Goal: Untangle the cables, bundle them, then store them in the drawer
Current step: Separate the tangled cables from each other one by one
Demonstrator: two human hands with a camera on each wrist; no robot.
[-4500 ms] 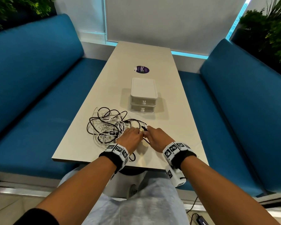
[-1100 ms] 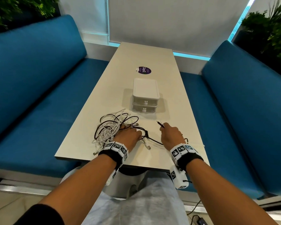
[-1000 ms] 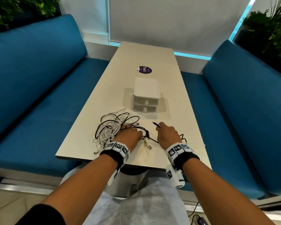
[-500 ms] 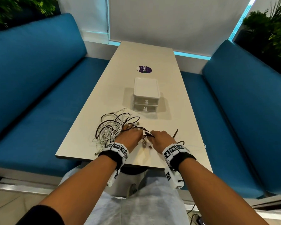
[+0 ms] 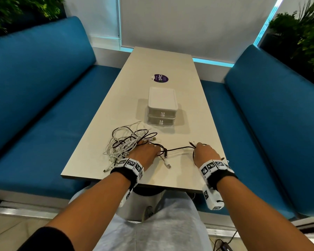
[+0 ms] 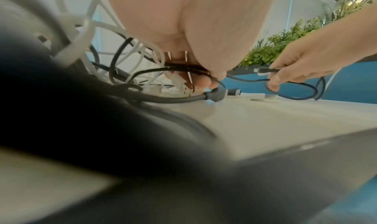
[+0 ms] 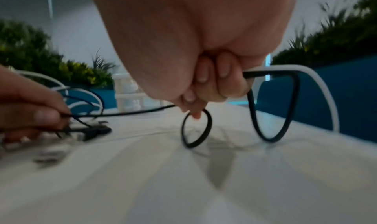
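A black cable [image 5: 178, 149] runs straight between the hands, left to right across the desk [image 5: 198, 113]. The right hand [image 5: 205, 154] grips its looped end; the left hand [image 5: 146, 154] pinches it beside the tangle [image 5: 127, 142], which lies just beyond the left fingers.

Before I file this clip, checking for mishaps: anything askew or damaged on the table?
Nothing damaged. Only the cable tangle looks messy, sprawled before the closed drawer unit. The right hand draws out a black cable.
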